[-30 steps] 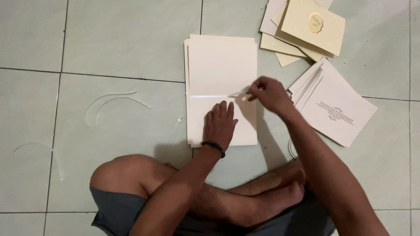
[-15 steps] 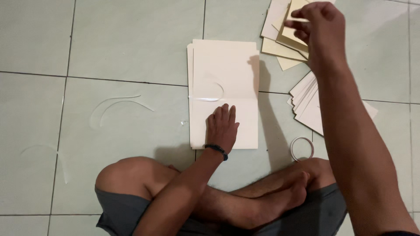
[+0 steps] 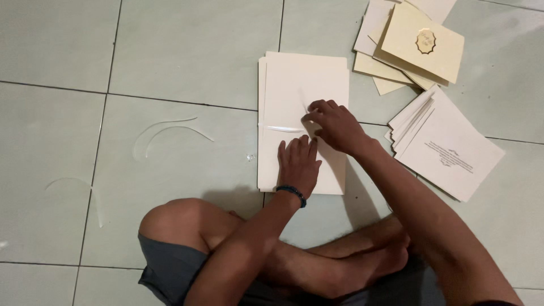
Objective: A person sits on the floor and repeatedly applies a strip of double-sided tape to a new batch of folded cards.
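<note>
My left hand (image 3: 298, 164) lies flat, fingers spread and holding nothing, pressing the near half of the stack of cream card sheets (image 3: 303, 85) on the tiled floor (image 3: 170, 51) in front of my crossed legs. My right hand (image 3: 334, 123) sits just beyond it, fingertips bunched at the right end of a shiny strip of clear tape (image 3: 283, 129) across the top sheet; whether they actually pinch it I cannot tell. If I pull too hard, I think the top sheet could lift or skew. The printed cards (image 3: 453, 153) to the right lie near my forearm and could be swept.
</note>
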